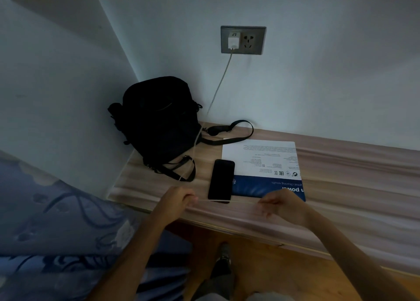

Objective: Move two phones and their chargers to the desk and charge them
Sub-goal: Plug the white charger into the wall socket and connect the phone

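Observation:
A black phone (221,179) lies screen-up on the wooden desk (341,187), partly on a box. A white charger plug (233,41) sits in the left socket of the grey wall outlet (256,40). Its white cable (219,88) runs down the wall, past the backpack, to the desk's front edge. My left hand (176,201) and my right hand (283,206) each pinch the cable, which is stretched taut between them just in front of the phone's near end. The cable's tip is hidden in my right hand. Only one phone is in view.
A black backpack (159,118) stands in the desk's left corner, its straps trailing on the wood. A flat white-and-blue box (266,164) lies right of the phone. A blue patterned bed cover (56,221) is at the left. My foot is on the wooden floor below.

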A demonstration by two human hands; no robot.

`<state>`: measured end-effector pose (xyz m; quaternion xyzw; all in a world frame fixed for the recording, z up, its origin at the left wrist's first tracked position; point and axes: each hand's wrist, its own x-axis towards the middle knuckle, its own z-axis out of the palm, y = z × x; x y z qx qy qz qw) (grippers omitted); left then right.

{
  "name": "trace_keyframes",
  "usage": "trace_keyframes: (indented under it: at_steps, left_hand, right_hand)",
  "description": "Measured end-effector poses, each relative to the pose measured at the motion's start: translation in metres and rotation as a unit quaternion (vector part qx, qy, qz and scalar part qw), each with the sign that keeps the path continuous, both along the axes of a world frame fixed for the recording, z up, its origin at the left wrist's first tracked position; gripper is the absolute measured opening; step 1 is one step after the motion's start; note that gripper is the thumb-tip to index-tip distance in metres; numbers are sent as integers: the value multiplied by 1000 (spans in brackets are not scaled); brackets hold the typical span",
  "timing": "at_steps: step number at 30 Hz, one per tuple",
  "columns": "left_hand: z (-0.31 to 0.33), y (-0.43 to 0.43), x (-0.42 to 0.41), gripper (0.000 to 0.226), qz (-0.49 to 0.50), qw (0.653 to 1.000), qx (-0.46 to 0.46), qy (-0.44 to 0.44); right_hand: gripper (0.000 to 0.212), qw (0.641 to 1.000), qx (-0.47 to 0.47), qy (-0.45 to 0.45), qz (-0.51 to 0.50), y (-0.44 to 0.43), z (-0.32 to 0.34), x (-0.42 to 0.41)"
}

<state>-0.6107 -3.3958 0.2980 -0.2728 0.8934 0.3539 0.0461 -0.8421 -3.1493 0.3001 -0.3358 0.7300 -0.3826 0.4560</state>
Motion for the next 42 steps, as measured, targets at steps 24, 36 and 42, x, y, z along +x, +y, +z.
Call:
trace_keyframes:
  at_steps: [24, 36, 42]
  left_hand:
    - [-66, 13, -73, 52, 117, 990, -17, -73]
    - [-82, 37, -129, 116, 158, 976, -12, -152]
    - [-67, 20, -134, 74, 199, 968, 105, -113]
  right_hand:
    - [26, 976, -7, -165, -142, -56, -50, 69]
    - [31, 974, 59, -85, -203, -51, -70, 85]
    - [23, 981, 47, -26, -185, -59, -62, 90]
